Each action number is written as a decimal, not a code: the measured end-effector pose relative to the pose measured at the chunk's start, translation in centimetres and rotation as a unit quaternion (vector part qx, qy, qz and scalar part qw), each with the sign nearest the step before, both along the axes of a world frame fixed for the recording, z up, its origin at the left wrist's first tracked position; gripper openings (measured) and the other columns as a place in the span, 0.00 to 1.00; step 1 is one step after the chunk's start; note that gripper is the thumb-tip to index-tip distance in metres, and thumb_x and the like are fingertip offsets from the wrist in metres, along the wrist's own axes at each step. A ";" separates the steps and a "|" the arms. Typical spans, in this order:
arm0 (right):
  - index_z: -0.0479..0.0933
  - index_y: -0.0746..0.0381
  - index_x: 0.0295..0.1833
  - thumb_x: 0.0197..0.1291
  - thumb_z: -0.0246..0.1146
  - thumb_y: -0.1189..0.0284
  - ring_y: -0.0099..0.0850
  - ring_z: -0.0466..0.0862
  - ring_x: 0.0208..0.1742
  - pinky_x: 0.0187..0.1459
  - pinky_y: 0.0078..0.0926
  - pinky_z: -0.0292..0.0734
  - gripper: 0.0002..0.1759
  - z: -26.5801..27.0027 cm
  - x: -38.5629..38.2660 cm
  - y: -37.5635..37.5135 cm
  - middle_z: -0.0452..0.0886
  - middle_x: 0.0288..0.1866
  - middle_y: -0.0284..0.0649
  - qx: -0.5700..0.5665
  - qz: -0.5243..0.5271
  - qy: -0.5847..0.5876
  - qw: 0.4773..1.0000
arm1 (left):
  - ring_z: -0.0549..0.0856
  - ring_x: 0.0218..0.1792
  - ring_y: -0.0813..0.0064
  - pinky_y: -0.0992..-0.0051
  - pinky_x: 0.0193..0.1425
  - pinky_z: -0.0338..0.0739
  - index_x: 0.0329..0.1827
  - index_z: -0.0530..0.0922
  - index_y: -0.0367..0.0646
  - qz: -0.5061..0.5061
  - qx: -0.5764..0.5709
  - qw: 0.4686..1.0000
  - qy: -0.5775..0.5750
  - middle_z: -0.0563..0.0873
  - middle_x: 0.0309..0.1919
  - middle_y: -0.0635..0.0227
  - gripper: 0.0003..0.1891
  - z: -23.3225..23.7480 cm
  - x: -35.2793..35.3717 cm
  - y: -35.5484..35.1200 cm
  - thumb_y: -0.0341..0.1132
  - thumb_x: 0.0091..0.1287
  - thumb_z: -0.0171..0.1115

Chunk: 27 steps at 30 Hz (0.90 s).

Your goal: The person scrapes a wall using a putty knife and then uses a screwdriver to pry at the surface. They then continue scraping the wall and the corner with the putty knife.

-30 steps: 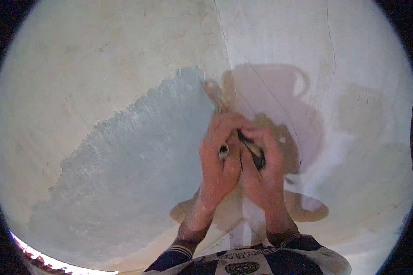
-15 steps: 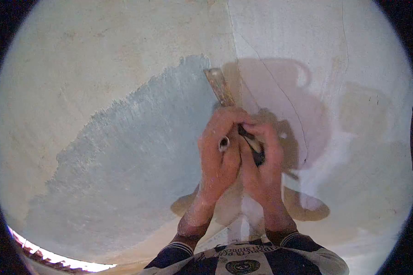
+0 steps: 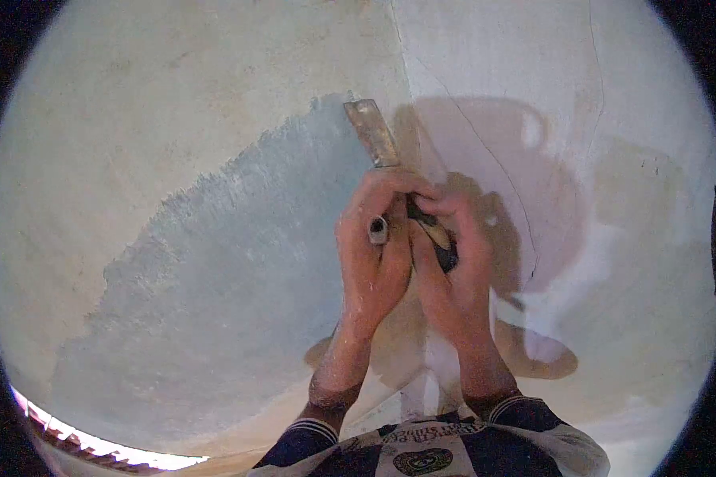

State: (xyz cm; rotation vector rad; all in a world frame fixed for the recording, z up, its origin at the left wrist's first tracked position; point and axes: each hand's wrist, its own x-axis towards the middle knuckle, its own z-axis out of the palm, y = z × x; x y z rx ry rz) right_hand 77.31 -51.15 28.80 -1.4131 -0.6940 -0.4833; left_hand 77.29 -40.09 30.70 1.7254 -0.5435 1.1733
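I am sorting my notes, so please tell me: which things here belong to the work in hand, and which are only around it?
In use: left hand, right hand, scraper held by both, grey patch on the wall.
Only around: thin crack, shadow, striped shirt.

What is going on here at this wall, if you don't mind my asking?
A person grips a flat, putty-smeared metal scraper with both hands: the left hand and the right hand are closed together around its handle. The blade points up and appears to lie against the pale plastered wall, at the upper right edge of a broad grey, rough-edged coated patch. The wall to the right of the blade looks uncoated.
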 end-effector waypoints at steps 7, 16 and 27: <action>0.74 0.65 0.54 0.68 0.61 0.75 0.29 0.80 0.52 0.55 0.30 0.75 0.11 -0.6 -0.4 -1.9 0.81 0.50 0.44 -0.044 0.004 0.023 0.999 | 0.84 0.39 0.57 0.68 0.47 0.77 0.44 0.81 0.37 0.017 0.026 0.999 -0.003 0.84 0.37 0.57 0.13 -1.0 0.0 -0.8 0.16 0.63 0.50; 0.74 0.64 0.55 0.70 0.64 0.66 0.30 0.82 0.48 0.52 0.32 0.77 0.15 -0.6 0.9 -1.3 0.82 0.48 0.47 0.003 0.023 0.006 1.000 | 0.83 0.37 0.59 0.70 0.43 0.76 0.48 0.81 0.37 0.016 0.026 1.000 -0.003 0.83 0.37 0.57 0.17 -1.1 1.0 -0.4 0.18 0.57 0.52; 0.75 0.65 0.53 0.71 0.61 0.67 0.30 0.82 0.48 0.52 0.32 0.76 0.13 -1.0 -0.5 -2.3 0.83 0.44 0.45 -0.010 0.031 0.039 0.999 | 0.82 0.35 0.61 0.70 0.42 0.76 0.51 0.82 0.39 0.031 0.031 0.999 0.021 0.82 0.35 0.59 0.22 -0.7 -1.1 -1.6 0.15 0.53 0.53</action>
